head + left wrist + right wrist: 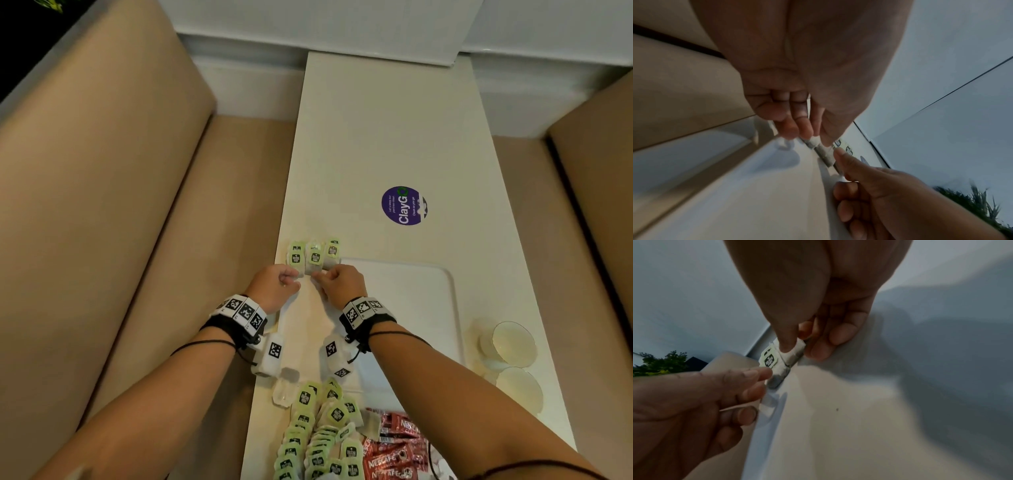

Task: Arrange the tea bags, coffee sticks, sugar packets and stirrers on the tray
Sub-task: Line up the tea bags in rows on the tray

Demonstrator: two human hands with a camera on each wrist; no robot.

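Note:
Three green-tagged tea bags (313,255) lie side by side at the far left corner of the white tray (411,291); I cannot tell whether they rest on it. My left hand (295,275) pinches the near end of the leftmost tea bag (815,141) between thumb and forefinger. My right hand (320,275) pinches the near end of the rightmost tea bag (792,350), thumb on top. The two hands almost touch. A heap of loose tea bags (318,431) and red coffee sticks (394,448) lies near me. I see no sugar packets or stirrers.
Two pale cups (513,342) stand to the right of the tray near the table's right edge. A purple round sticker (404,205) marks the table beyond the tray. Beige bench seats (120,205) flank the narrow white table.

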